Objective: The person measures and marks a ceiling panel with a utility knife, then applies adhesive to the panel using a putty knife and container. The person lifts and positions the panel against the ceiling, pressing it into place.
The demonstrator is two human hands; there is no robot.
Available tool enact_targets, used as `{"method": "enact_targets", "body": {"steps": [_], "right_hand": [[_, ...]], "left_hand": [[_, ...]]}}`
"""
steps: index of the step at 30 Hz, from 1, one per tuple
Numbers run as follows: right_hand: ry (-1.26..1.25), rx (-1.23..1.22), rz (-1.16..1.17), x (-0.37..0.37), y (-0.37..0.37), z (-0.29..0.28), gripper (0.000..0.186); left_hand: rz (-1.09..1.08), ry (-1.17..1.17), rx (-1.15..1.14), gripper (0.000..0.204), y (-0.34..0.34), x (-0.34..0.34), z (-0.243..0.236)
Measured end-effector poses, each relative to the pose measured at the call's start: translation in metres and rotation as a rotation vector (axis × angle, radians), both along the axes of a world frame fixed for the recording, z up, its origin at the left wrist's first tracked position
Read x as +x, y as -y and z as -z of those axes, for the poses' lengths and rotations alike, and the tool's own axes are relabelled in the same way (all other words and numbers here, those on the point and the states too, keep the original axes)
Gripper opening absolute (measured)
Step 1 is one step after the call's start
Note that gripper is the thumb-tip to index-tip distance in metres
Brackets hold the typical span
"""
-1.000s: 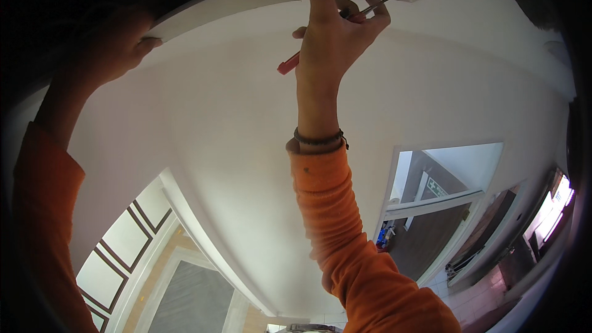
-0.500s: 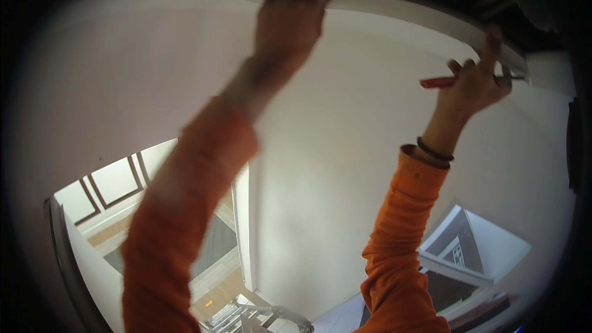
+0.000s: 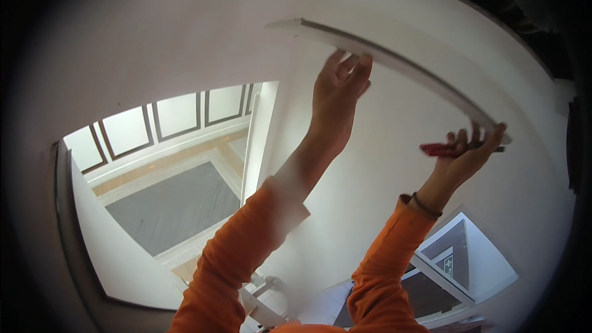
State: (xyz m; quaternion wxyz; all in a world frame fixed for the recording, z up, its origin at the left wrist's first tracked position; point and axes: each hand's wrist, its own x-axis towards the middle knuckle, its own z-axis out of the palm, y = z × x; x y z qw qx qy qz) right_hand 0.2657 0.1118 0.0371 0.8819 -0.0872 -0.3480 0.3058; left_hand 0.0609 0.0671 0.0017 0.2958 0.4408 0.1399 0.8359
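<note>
While the left hand (image 3: pixel 336 102) pinches the long white trim strip (image 3: pixel 407 69) between thumb and fingers near its left end, the right hand (image 3: pixel 465 154) is clasped around a red-handled tool (image 3: pixel 436 150), thumb and fingertips meeting the strip's lower right end. Spanning the two grips, the strip slants down rightward before a pale wall (image 3: pixel 345 191). Below and left of the left grip lies a grey floor panel (image 3: pixel 179 206); below the right grip, a dark wristband (image 3: pixel 424 207).
</note>
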Motion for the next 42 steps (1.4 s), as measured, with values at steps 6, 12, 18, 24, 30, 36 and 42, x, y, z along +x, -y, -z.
{"method": "enact_targets", "body": {"steps": [6, 12, 18, 24, 30, 36, 42], "right_hand": [[0.177, -0.473, -0.605, -0.071, 0.028, 0.169, 0.066], [0.259, -0.879, -1.524, -0.074, 0.031, 0.312, 0.066], [0.485, -0.999, -1.827, -0.05, 0.088, 0.348, 0.043], [0.423, -0.909, -1.781, -0.001, 0.083, 0.357, 0.017], [0.71, -0.701, -1.431, 0.002, 0.102, 0.299, 0.016], [0.801, -0.376, -1.415, 0.027, 0.123, 0.255, 0.018], [1.026, -0.221, -1.275, 0.021, 0.147, 0.262, 0.026]], "left_hand": [[0.231, -0.042, 0.451, 0.044, 0.044, -0.084, 0.129], [-0.265, 0.016, 0.11, 0.043, 0.11, -0.063, 0.161], [-0.995, -0.159, -0.282, 0.041, 0.17, -0.097, 0.133], [-0.941, -0.359, -0.64, 0.041, 0.222, -0.081, 0.095], [-0.629, -0.25, -0.725, 0.051, 0.217, -0.047, 0.16], [-0.311, -0.39, -0.965, 0.046, 0.213, 0.018, 0.172], [-0.142, -0.253, -0.993, 0.039, 0.234, 0.037, 0.207]]}}
